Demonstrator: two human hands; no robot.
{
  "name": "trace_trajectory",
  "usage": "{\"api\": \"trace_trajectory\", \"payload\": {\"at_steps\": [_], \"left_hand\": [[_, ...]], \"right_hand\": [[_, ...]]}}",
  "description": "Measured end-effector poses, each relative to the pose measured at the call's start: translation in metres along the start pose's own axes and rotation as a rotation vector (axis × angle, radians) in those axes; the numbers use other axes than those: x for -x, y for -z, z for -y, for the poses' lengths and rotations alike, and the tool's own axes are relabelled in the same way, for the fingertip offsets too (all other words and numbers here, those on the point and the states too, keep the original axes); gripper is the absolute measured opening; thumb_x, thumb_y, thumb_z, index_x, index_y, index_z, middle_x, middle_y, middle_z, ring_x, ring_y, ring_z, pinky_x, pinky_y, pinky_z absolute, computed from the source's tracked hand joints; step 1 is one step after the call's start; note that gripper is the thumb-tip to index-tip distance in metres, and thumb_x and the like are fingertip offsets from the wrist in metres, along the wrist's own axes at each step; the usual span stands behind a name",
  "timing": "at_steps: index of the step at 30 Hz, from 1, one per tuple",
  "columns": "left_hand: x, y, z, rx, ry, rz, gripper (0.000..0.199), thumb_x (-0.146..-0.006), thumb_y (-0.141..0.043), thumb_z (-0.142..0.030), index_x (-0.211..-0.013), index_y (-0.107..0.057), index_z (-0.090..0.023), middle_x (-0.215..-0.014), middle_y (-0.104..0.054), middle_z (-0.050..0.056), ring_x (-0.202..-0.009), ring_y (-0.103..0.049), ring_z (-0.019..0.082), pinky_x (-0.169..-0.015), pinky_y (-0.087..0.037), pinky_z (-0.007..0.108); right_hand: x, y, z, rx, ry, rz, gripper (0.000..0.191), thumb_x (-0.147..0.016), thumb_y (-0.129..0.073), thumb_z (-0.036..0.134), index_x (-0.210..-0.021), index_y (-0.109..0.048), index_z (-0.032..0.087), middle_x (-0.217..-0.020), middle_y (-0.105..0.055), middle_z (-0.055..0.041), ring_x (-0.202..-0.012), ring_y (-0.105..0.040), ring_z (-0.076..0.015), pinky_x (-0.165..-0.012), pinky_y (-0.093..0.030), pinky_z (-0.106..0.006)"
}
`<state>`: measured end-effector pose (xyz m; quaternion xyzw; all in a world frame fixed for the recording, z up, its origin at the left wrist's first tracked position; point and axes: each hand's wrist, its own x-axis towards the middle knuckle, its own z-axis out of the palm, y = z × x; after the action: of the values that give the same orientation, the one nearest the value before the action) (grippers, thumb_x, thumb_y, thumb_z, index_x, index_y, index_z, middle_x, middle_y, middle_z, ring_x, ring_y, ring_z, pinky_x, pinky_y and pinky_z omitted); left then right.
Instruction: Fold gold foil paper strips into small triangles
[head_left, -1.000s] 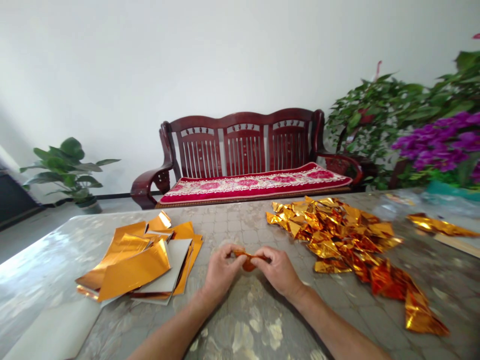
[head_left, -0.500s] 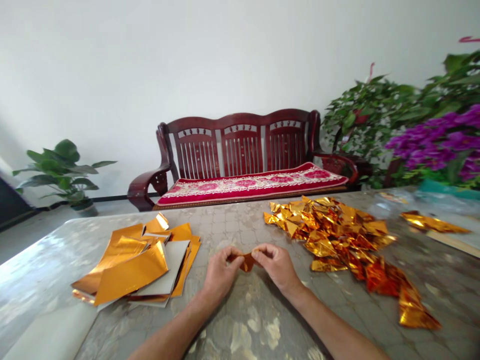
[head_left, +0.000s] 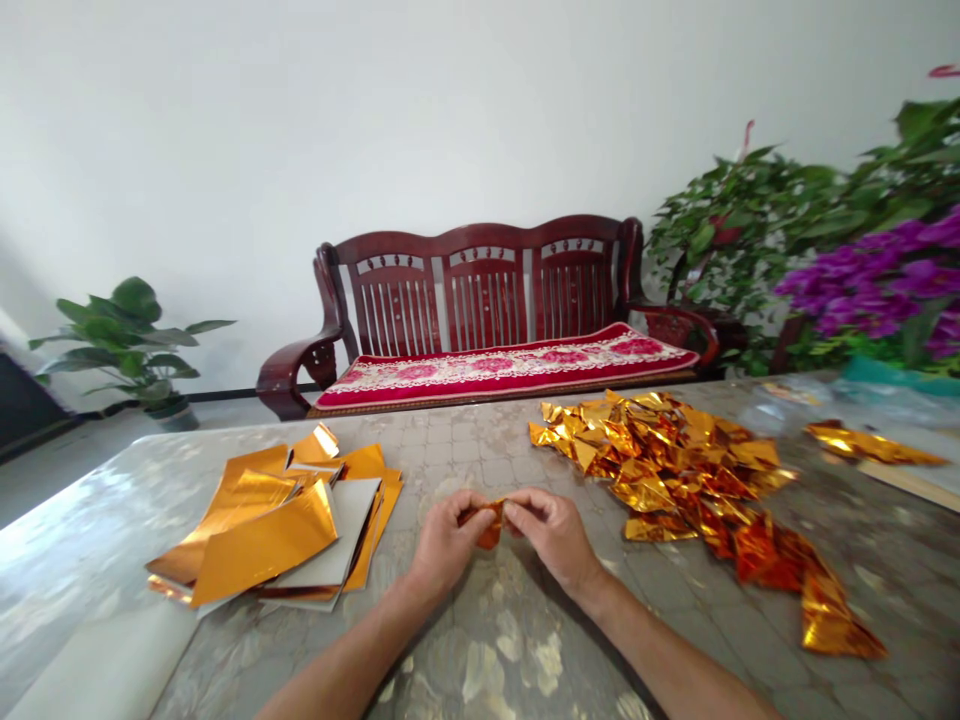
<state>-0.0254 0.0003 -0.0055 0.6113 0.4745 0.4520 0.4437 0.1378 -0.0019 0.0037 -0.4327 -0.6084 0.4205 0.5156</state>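
Between my two hands, over the middle of the table, is a small piece of gold foil paper point(head_left: 490, 536), partly hidden by the fingers. My left hand point(head_left: 450, 535) pinches its left side between thumb and fingers. At its right upper edge, my right hand point(head_left: 551, 530) pinches it the same way. To the left lies a loose stack of gold foil paper sheets point(head_left: 262, 560), some with the pale grey side up. On the right spreads a heap of folded gold foil pieces point(head_left: 660, 460), shiny and pointed, trailing toward the near right.
The patterned table point(head_left: 480, 640) fills the foreground. Behind it stands a dark red wooden bench point(head_left: 480, 290) with a red floral cover point(head_left: 510, 365). A potted plant point(head_left: 142, 345) is at left; purple flowers point(head_left: 877, 275) and clear plastic point(head_left: 787, 400) are at right.
My fingertips have come closer together on the foil piece, and less of it shows between them. The left thumb has shifted right. The stack and the heap look the same.
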Motion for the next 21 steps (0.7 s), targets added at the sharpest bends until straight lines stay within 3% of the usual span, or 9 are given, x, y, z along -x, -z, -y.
{"api": "trace_trajectory", "payload": {"at_steps": [7,12,21], "left_hand": [[-0.0031,0.0045,0.0047,0.003,-0.065,0.007,0.019,-0.075,-0.066,-0.033,-0.079,-0.072,-0.016,-0.072,-0.068,0.003,-0.066,-0.061,0.015,-0.062,-0.047,0.023],[-0.0029,0.0064,0.0037,0.0,-0.094,0.062,0.019,-0.076,-0.066,-0.032,-0.08,-0.075,-0.016,-0.072,-0.067,0.002,-0.067,-0.06,0.013,-0.062,-0.045,0.022],[-0.0003,0.0048,-0.0045,0.029,-0.073,0.074,0.023,-0.073,-0.071,-0.037,-0.077,-0.076,-0.014,-0.065,-0.063,0.001,-0.059,-0.054,0.011,-0.058,-0.043,0.022]], "right_hand": [[0.0026,0.0009,-0.001,0.122,0.153,-0.056,0.017,-0.081,-0.06,0.027,-0.082,-0.074,0.017,-0.074,-0.07,-0.0041,-0.068,-0.062,-0.017,-0.064,-0.049,-0.026],[0.0024,0.003,-0.0007,0.201,0.257,-0.054,0.014,-0.081,-0.059,0.021,-0.08,-0.073,0.019,-0.073,-0.066,-0.003,-0.068,-0.06,-0.0158,-0.062,-0.045,-0.025],[0.0047,0.0062,0.0034,0.224,0.291,-0.035,0.015,-0.083,-0.06,0.021,-0.076,-0.073,0.02,-0.071,-0.066,-0.0028,-0.067,-0.06,-0.0158,-0.062,-0.045,-0.025]]}}
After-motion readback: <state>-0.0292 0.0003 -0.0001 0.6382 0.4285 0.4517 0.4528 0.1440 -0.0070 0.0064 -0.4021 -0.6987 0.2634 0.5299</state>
